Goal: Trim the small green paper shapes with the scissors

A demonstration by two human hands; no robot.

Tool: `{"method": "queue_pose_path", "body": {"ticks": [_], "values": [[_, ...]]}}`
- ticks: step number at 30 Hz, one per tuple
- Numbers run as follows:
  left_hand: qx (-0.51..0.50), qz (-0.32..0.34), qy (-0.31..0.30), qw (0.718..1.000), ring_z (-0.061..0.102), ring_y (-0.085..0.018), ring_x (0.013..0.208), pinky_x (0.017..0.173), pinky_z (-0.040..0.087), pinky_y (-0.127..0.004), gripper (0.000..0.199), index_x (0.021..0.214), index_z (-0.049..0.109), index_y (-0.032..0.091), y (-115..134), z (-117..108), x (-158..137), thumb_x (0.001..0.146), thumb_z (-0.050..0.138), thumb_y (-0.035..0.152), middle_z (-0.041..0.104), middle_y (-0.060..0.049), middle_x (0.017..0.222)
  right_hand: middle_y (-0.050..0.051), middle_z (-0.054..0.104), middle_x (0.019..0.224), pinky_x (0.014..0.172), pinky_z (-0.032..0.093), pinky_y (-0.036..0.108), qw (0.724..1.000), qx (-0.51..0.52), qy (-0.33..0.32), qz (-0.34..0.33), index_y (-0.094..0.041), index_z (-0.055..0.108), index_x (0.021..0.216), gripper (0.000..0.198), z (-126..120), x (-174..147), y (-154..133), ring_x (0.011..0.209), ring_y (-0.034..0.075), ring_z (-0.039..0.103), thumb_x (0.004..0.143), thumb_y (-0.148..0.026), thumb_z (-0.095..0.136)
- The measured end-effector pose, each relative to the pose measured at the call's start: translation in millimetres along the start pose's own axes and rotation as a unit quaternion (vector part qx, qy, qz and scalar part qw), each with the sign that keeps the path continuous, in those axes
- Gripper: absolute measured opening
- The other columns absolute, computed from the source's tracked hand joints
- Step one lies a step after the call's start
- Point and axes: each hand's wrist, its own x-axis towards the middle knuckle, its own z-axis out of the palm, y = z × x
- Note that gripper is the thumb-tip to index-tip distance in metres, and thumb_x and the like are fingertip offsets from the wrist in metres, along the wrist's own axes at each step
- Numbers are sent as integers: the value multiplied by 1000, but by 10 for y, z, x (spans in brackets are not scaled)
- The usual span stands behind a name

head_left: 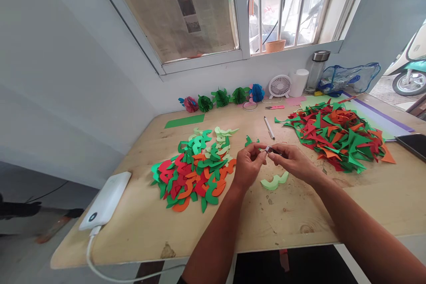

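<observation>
A small dark object with a silvery end is held above the middle of the counter, between the two hands; its exact kind cannot be told. Its silvery end is pinched by the fingers of the left hand, and its dark part is gripped by the fingers of the right hand. On the near side of the hands, a pale green wavy paper cutout is laid flat. A few green paper pieces are partly hidden just beyond the left hand, and a white pen is placed farther back. To the left, curved paper cutouts in green, red and orange are heaped; to the right, pointed paper scraps in the same colours are piled. Along the wall, folded-paper figures are lined up beside a white fan. A white power bank is set near the left edge, with a cable plugged in.
</observation>
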Motion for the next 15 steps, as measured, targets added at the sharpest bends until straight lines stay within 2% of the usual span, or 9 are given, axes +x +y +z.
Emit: {"method": "queue_pose_path", "body": {"ticks": [7, 15], "values": [[-1, 3, -1, 1000, 51, -7, 52, 53, 43, -20, 11, 82, 63, 16, -19, -4, 0, 73, 59, 21, 60, 1, 67, -1, 50, 61, 48, 30, 22, 1000, -1, -3, 0, -15, 60, 78, 32, -3, -1, 0, 54, 9, 41, 86, -43, 48], [8, -6, 4, 1000, 51, -8, 51, 53, 42, -20, 11, 81, 63, 16, 6, -1, -4, 73, 61, 23, 57, 3, 60, -1, 50, 62, 48, 30, 22, 1000, 5, -4, -2, -16, 60, 78, 30, -2, 2, 11, 55, 10, 42, 86, -42, 48]]}}
